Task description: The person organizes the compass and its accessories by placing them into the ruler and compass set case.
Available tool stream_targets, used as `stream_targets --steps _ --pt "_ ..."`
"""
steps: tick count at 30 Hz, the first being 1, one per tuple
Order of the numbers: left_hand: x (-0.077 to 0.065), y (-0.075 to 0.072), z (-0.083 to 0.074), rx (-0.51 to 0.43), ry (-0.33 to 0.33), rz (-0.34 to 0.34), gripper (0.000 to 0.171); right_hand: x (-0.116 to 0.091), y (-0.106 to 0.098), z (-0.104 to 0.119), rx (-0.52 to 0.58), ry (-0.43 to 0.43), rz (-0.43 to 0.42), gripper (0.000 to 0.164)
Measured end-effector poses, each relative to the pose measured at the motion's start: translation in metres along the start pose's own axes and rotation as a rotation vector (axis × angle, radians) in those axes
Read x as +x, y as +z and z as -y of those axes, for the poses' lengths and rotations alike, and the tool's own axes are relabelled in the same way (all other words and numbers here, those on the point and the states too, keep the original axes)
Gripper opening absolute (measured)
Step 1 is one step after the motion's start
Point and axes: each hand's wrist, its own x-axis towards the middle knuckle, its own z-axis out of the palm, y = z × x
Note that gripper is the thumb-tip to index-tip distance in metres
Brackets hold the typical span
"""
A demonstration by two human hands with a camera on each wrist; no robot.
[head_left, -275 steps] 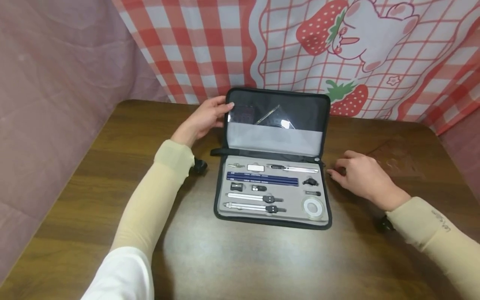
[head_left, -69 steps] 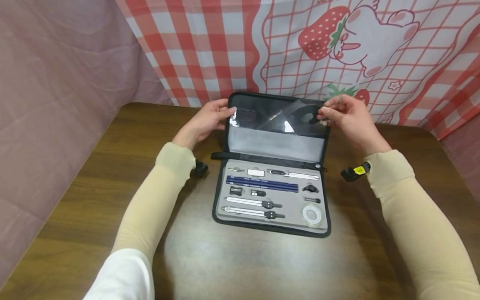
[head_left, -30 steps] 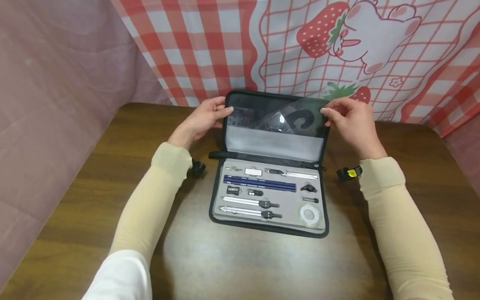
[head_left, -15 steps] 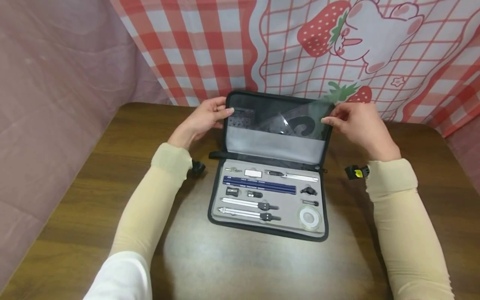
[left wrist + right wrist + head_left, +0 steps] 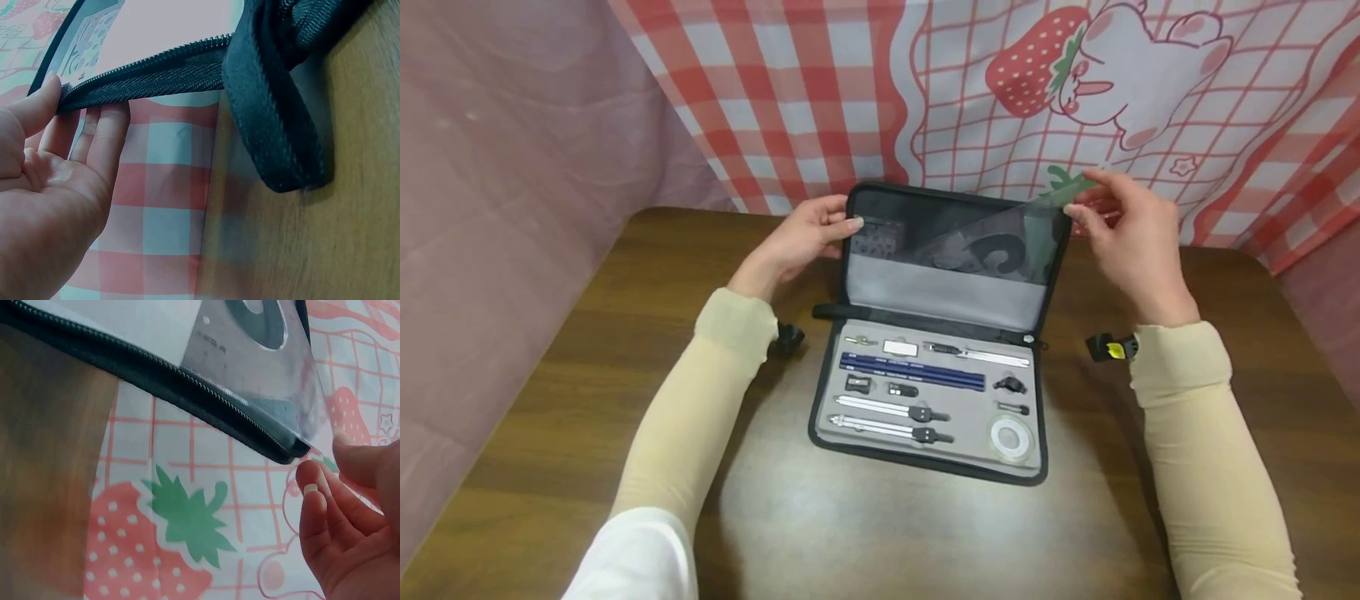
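Note:
A black zip case (image 5: 928,475) lies open on the table, its lid raised. At the lid's left edge, my left hand (image 5: 801,242) grips the border between thumb and fingers; the left wrist view shows this hand (image 5: 69,169) below the zip. My right hand (image 5: 1138,237) is at the lid's upper right corner, pinching a clear plastic set square (image 5: 1037,218). That set square has a dark curved cutout and sits partly inside the lid's clear pocket. In the right wrist view its clear corner (image 5: 294,394) reaches toward the thumb. A dotted clear template (image 5: 880,237) is in the pocket's left part.
In the grey tray are blue pencils (image 5: 913,372), two compasses (image 5: 891,428), a white eraser (image 5: 900,348), a sharpener (image 5: 858,383) and a tape roll (image 5: 1010,437). A black strap (image 5: 829,311) sticks out left. A checked cloth (image 5: 820,92) hangs behind the wooden table (image 5: 880,533).
My right hand has come from the table beside the case to the lid's corner, then slightly up and right with the set square. A faint clear shape on the table is gone. Left hand still grips the lid.

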Motion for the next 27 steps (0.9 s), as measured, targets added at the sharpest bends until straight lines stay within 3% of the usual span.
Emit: stream_targets --steps 7,9,17,27 --pt "0.0 0.0 0.0 -0.014 0.004 0.018 0.04 -0.001 -0.001 0.001 0.273 0.142 0.015 0.036" --pt "0.0 0.0 0.0 -0.021 0.011 0.027 0.04 -0.001 -0.003 0.001 0.3 0.137 0.024 0.034" --pt "-0.003 0.0 -0.004 -0.016 0.029 0.039 0.039 -0.002 -0.01 0.004 0.052 -0.162 -0.021 0.019" --pt "-0.003 0.003 -0.006 0.002 0.061 0.058 0.039 -0.002 -0.011 0.011 -0.022 -0.287 -0.009 0.018"
